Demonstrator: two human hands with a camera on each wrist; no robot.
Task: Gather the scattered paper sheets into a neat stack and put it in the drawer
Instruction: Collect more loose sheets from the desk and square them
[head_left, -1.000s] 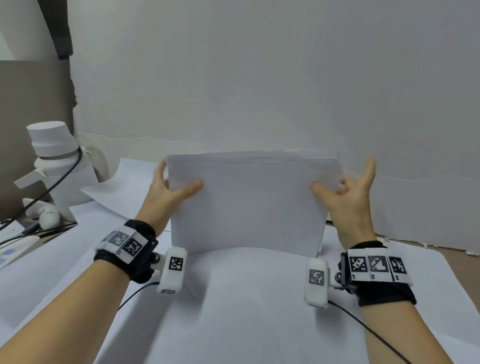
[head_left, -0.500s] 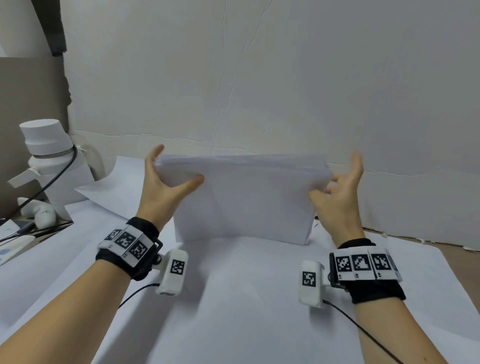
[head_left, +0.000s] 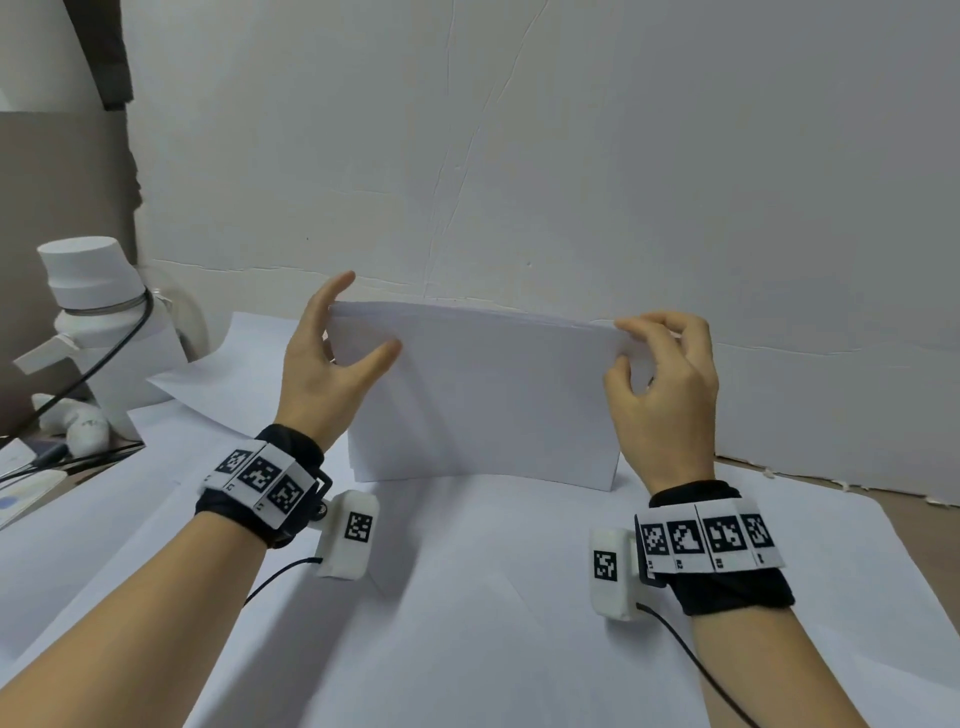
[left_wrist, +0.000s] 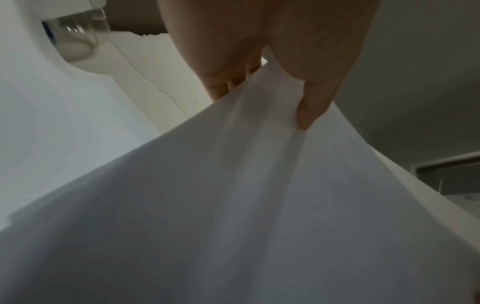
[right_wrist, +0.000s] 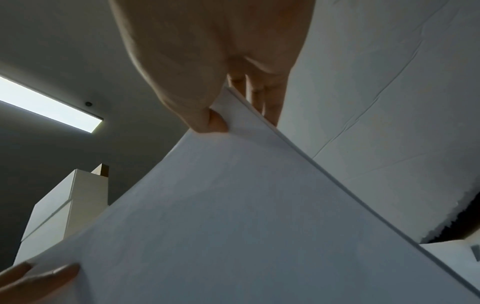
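Observation:
A stack of white paper sheets (head_left: 483, 395) stands on its long edge on the paper-covered table (head_left: 467, 597), slightly bowed. My left hand (head_left: 332, 358) pinches its upper left corner, thumb in front and fingers behind. My right hand (head_left: 660, 374) pinches the upper right corner with curled fingers. In the left wrist view my thumb (left_wrist: 311, 107) presses the front of the paper stack (left_wrist: 233, 205). In the right wrist view my thumb (right_wrist: 207, 121) and fingers clamp the corner of the paper stack (right_wrist: 233, 205). No drawer shows in the head view.
A white bottle (head_left: 104, 322) with a black cable across it stands at the left, with small items beside it. A loose sheet (head_left: 208, 379) lies at the back left. A white papered wall (head_left: 519, 156) rises right behind the stack. White boxes (right_wrist: 62, 205) show in the right wrist view.
The stack has tilted further back and sunk lower on the table. My hands have slid up from its sides to its top corners, and the right fingers have curled.

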